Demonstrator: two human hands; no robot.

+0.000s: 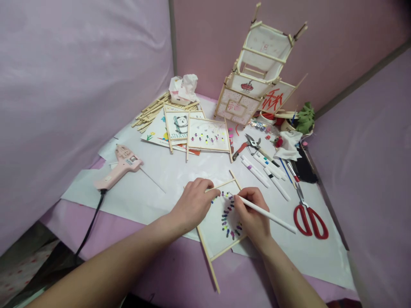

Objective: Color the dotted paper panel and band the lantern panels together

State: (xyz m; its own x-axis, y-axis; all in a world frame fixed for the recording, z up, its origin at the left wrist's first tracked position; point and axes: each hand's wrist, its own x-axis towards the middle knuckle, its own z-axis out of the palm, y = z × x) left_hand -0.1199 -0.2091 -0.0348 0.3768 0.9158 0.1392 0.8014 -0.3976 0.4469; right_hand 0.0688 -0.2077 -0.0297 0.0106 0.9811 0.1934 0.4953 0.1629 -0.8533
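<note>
A white marker (pixel 272 214) is pinched in my right hand (pixel 256 216), its tip down at the painted dots near the top of a stick-framed white panel (pixel 210 233). Short blue, purple, yellow and dark marks (pixel 224 218) curve across that panel. My left hand (pixel 193 203) lies over the panel's upper left side with fingers bent, thumb against the sheet, steadying it. Part of the dot pattern is hidden behind my right hand. Several capped white markers (pixel 255 171) lie beyond it, and red-handled scissors (pixel 311 220) rest to its right.
A pink glue gun (pixel 120 169) with a black cord lies left. Behind stand two framed drawings (pixel 208 132), a bundle of sticks (pixel 149 111), crumpled tissue (pixel 184 87) and a tall stick-built tower (pixel 237 107). Red-handled pruners (pixel 245 145) and brushes (pixel 289 171) lie right.
</note>
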